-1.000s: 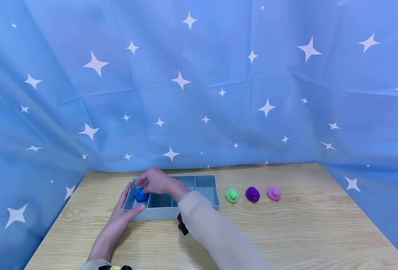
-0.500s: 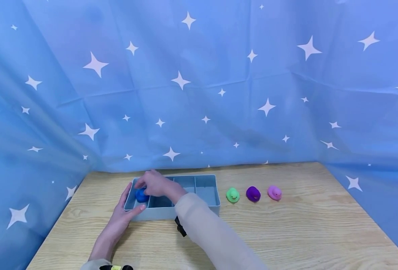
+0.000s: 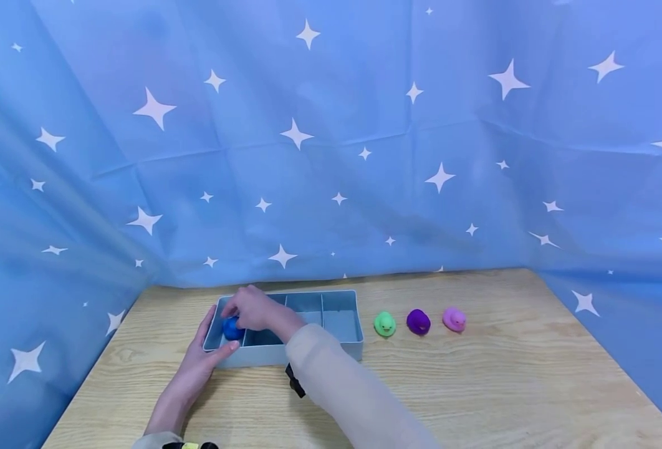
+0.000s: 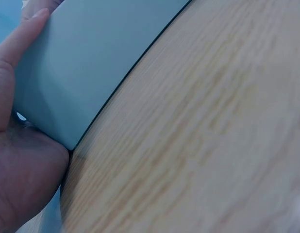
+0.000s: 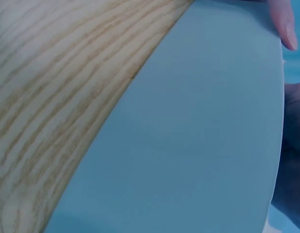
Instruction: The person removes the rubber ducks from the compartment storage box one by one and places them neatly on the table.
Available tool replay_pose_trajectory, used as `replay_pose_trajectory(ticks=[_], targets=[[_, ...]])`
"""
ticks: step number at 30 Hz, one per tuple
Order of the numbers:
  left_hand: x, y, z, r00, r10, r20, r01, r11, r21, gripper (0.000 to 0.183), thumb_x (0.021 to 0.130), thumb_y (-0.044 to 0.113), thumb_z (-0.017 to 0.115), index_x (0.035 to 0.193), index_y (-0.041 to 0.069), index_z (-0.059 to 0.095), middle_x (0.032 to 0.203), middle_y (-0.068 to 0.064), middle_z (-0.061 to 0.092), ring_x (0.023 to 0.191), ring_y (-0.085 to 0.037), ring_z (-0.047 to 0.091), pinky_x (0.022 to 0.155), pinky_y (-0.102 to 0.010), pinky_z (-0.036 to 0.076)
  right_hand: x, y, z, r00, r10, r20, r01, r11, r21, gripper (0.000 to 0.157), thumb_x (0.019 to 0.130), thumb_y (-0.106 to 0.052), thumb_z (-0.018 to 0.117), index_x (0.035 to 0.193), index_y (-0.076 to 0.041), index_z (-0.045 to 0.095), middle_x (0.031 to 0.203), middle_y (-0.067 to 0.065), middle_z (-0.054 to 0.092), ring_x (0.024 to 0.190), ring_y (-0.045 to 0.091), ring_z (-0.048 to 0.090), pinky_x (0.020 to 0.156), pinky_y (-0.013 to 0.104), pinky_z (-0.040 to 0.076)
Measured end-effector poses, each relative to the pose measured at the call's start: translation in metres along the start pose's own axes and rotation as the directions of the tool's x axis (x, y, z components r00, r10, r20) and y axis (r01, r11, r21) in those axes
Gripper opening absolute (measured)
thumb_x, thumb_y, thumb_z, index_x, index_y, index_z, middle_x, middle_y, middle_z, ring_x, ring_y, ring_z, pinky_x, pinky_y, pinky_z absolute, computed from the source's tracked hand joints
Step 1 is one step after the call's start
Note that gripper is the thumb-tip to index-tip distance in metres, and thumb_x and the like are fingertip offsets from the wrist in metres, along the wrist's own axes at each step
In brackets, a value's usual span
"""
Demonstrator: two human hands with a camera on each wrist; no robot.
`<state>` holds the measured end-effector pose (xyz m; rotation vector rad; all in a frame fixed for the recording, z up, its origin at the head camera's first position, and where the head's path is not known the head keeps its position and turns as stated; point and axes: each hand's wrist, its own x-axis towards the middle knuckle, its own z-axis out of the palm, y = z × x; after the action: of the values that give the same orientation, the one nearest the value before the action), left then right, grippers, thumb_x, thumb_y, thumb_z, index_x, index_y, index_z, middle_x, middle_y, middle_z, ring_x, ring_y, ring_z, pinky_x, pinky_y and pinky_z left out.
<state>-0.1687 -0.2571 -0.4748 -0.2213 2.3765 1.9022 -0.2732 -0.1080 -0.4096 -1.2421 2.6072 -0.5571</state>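
A grey-blue divided box (image 3: 269, 357) with several compartments stands on the table. My left hand (image 3: 199, 355) grips its left end, thumb on the front rim and fingers along the left side; in the left wrist view the palm is against the corner of the box wall (image 4: 91, 63). In the leftmost compartment sits a round blue rubber duck (image 3: 232, 329), partly hidden. My right hand (image 3: 255, 310) reaches over the box from the right, fingers curled down around the duck's top. In the right wrist view the box's front wall (image 5: 189, 121) covers most of the picture.
To the right of the box, a green duck (image 3: 384, 324), a purple duck (image 3: 418, 322) and a pink duck (image 3: 454, 319) stand in a row on the wooden table (image 3: 505, 386). A blue curtain (image 3: 353, 224) with white stars hangs behind and at both sides.
My right hand has settled slightly lower over the blue duck, its blur gone. The left hand stays on the box. The whole head view has shifted slightly.
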Motion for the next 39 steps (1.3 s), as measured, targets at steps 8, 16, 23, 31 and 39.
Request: replay_pose_trajectory(ticks=[8, 16, 23, 31, 39], targets=[[0.001, -0.001, -0.003, 1.0, -0.013, -0.003, 0.013, 1.0, 0.009, 0.104, 0.097, 0.035, 0.072, 0.166, 0.031, -0.007, 0.17, -0.021, -0.002, 0.153, -0.046, 0.004, 0.12, -0.068, 0.009, 0.003, -0.003, 0.005, 1.0, -0.01, -0.001, 0.01, 0.999, -0.047, 0.029, 0.096, -0.01, 0.072, 0.123, -0.017, 0.078, 0.115, -0.008, 0.074, 0.101, 0.005, 0.064, 0.085, 0.015, 0.048], [0.001, -0.001, -0.002, 1.0, -0.005, -0.001, 0.005, 1.0, 0.016, 0.104, 0.097, 0.035, 0.072, 0.166, 0.033, -0.006, 0.17, -0.019, -0.004, 0.154, -0.046, 0.001, 0.119, -0.068, 0.008, 0.001, -0.001, 0.006, 1.0, -0.023, 0.011, 0.022, 1.0, 0.017, 0.026, 0.095, -0.012, 0.076, 0.12, -0.015, 0.079, 0.112, -0.006, 0.075, 0.099, 0.004, 0.067, 0.085, 0.014, 0.052], [0.001, -0.001, -0.001, 1.0, 0.016, -0.001, -0.016, 1.0, -0.004, 0.102, 0.098, 0.033, 0.071, 0.166, 0.03, -0.005, 0.17, -0.019, -0.003, 0.154, -0.045, 0.002, 0.12, -0.067, 0.009, -0.002, 0.001, 0.005, 0.999, -0.032, 0.008, 0.031, 0.996, 0.079, 0.024, 0.094, -0.011, 0.076, 0.118, -0.013, 0.08, 0.109, -0.005, 0.075, 0.093, 0.003, 0.066, 0.08, 0.012, 0.051], [0.001, 0.0, -0.001, 1.0, 0.012, 0.001, -0.012, 1.0, 0.013, 0.103, 0.098, 0.034, 0.071, 0.166, 0.033, -0.006, 0.171, -0.016, -0.005, 0.155, -0.044, -0.001, 0.119, -0.069, 0.009, -0.004, 0.008, 0.003, 0.999, -0.031, -0.02, 0.035, 0.969, 0.246, 0.024, 0.092, -0.008, 0.078, 0.116, -0.013, 0.08, 0.106, -0.007, 0.075, 0.09, -0.001, 0.067, 0.076, 0.01, 0.052], [0.002, 0.001, -0.002, 1.0, 0.001, -0.006, -0.001, 1.0, 0.026, 0.104, 0.097, 0.037, 0.072, 0.165, 0.036, -0.006, 0.171, -0.015, -0.005, 0.155, -0.043, 0.0, 0.119, -0.069, 0.009, -0.007, 0.012, -0.001, 0.998, 0.001, -0.061, 0.023, 0.92, 0.39, 0.024, 0.09, -0.009, 0.08, 0.114, -0.011, 0.08, 0.106, -0.005, 0.076, 0.091, 0.0, 0.068, 0.077, 0.013, 0.054]])
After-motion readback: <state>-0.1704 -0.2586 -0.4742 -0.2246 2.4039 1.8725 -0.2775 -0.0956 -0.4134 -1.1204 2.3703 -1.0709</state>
